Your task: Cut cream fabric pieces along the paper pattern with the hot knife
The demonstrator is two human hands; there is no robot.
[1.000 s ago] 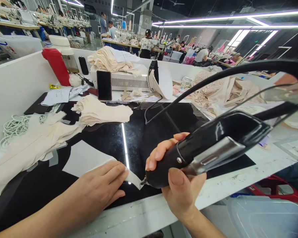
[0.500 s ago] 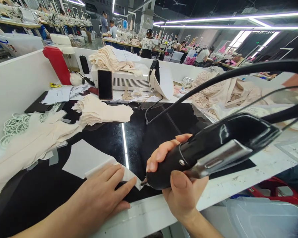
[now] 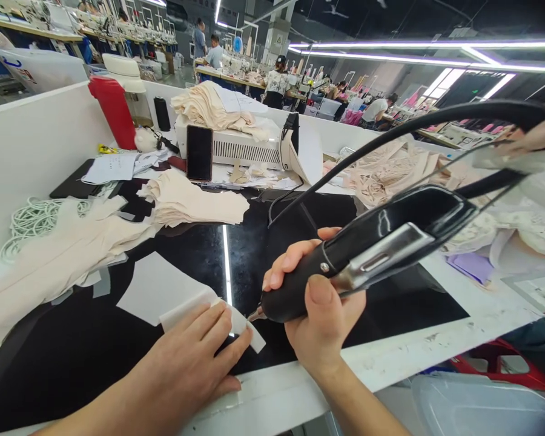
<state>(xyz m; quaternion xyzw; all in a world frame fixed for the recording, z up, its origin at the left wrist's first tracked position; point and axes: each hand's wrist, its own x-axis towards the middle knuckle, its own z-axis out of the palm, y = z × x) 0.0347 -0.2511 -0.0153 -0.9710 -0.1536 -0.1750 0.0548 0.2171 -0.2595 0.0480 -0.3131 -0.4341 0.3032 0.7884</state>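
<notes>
My right hand (image 3: 320,318) is wrapped round a glossy black handheld tool (image 3: 372,251) with a metal lever and a thick black cable (image 3: 390,142). The tool's small metal tip points down at a narrow white strip (image 3: 245,330) lying on the black glass tabletop (image 3: 272,254). My left hand (image 3: 186,363) lies flat with fingers stretched out, pressing that strip near the table's front edge. A larger white fabric piece (image 3: 157,287) lies just behind my left hand.
Stacks of beige cut fabric (image 3: 191,203) and white cord (image 3: 31,221) lie at left. A white machine box (image 3: 240,145), a propped black phone (image 3: 199,153) and a red bottle (image 3: 113,109) stand at the back. More beige fabric (image 3: 390,169) is heaped at right. Other people work at distant tables.
My left hand slid right along the strip and a folded edge of it now shows. The tool lifted slightly and its tip moved left over the strip's end.
</notes>
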